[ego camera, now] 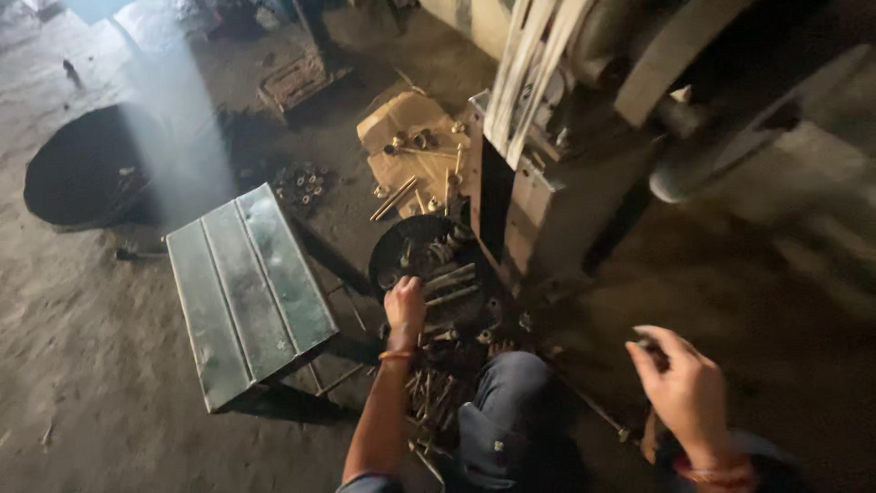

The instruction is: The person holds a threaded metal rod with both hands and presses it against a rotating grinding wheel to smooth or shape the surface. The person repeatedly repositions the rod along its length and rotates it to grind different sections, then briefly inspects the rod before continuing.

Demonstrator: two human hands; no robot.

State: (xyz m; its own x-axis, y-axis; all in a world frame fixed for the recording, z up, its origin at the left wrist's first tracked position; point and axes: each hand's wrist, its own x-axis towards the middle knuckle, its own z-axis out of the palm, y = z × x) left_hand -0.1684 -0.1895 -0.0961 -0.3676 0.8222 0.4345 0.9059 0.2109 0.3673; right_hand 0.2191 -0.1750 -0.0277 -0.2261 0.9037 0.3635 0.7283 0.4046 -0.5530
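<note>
Left hand (404,306) clenched around metal rods (449,281) in the dark pan (388,260) by the machine (547,173), right hand (684,388) pinching a small piece; rods look stiff, heavy, maybe oily, best gripped mid-length.

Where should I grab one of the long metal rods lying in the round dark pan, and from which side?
Probably near the middle of a long metal rod, coming from above. The rods lie nearly flat across the round dark pan, angled up to the right, so fingers should close across the shaft. The left hand is already at the pan's near edge; the grey machine crowds the far right side.
</note>
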